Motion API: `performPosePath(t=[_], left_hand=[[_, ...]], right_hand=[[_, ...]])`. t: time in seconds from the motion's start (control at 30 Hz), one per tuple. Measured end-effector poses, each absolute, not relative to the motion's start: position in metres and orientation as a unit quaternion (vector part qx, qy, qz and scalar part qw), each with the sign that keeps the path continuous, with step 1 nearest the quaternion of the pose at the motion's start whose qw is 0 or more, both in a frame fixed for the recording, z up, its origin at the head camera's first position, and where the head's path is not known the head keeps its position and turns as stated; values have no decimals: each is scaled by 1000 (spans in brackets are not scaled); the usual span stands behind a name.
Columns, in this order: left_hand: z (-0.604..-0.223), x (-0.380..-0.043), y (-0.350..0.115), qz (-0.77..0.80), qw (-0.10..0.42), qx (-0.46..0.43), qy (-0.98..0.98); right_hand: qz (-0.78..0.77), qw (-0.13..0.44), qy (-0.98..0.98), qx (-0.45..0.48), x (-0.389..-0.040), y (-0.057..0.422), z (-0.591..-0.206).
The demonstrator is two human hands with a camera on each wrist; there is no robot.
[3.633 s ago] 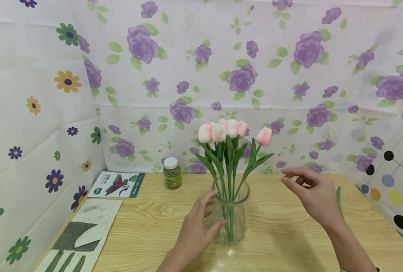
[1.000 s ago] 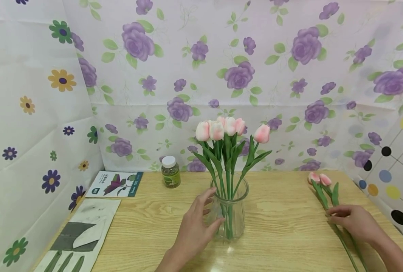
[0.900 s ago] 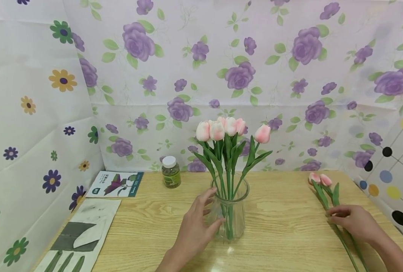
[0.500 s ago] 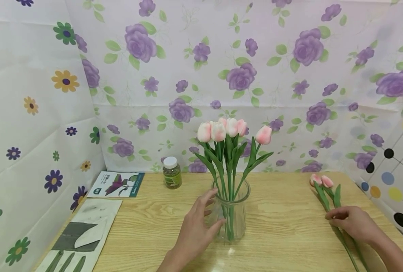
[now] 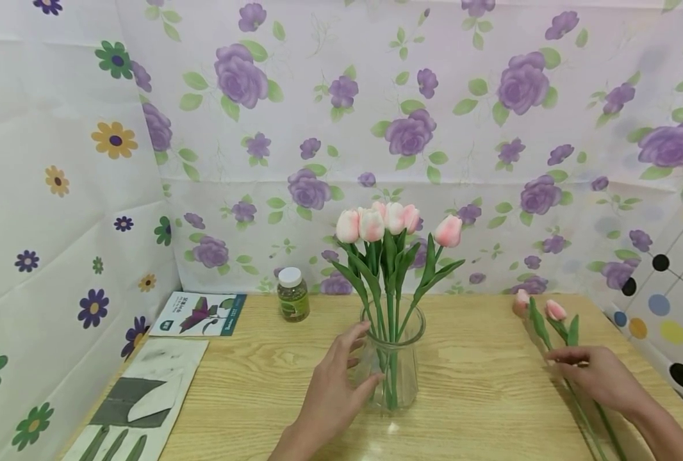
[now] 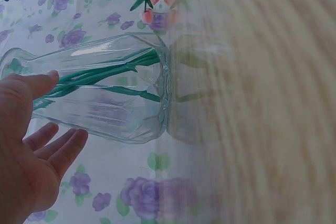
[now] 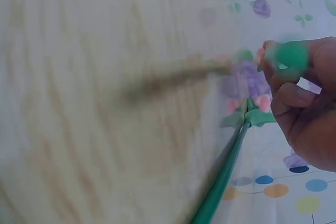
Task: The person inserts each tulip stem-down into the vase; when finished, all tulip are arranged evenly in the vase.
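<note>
A clear glass vase [image 5: 396,378] stands upright on the table, holding several pink-and-white artificial tulips [image 5: 371,225]. My left hand [image 5: 332,384] cups the vase's left side, thumb across the front and fingers round the far side. In the left wrist view, green stems [image 6: 105,75] show through the glass. At the right, my right hand [image 5: 601,378] pinches the stem of one tulip [image 5: 521,303]. That stem's green end [image 7: 292,56] points at the right wrist camera, blurred and raised off the wood. A second tulip [image 5: 556,310] lies beside it on the table.
A white-capped jar [image 5: 292,296] stands at the back, left of the vase. A booklet [image 5: 198,314] and a grey-and-white printed sheet [image 5: 139,394] lie along the table's left edge. Flowered cloth [image 5: 318,96] covers the walls behind and left.
My right hand has come from the air beside the vase down to the two tulips. One tulip's head has just shifted left, away from the other. The left hand keeps its place.
</note>
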State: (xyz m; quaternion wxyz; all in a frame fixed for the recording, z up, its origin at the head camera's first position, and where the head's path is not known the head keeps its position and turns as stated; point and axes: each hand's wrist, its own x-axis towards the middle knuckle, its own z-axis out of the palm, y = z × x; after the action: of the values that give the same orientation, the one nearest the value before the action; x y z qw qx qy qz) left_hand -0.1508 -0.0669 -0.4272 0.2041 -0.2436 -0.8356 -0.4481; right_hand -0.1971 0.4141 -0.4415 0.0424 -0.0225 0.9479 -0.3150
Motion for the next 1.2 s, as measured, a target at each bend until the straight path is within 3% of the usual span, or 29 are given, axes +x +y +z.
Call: performPosePath(t=[1.2], left_hand=[[-428,-151,-67,-454,202,-243,-833]], right_hand=[[-526,-68,845,66,-181,381,-411]])
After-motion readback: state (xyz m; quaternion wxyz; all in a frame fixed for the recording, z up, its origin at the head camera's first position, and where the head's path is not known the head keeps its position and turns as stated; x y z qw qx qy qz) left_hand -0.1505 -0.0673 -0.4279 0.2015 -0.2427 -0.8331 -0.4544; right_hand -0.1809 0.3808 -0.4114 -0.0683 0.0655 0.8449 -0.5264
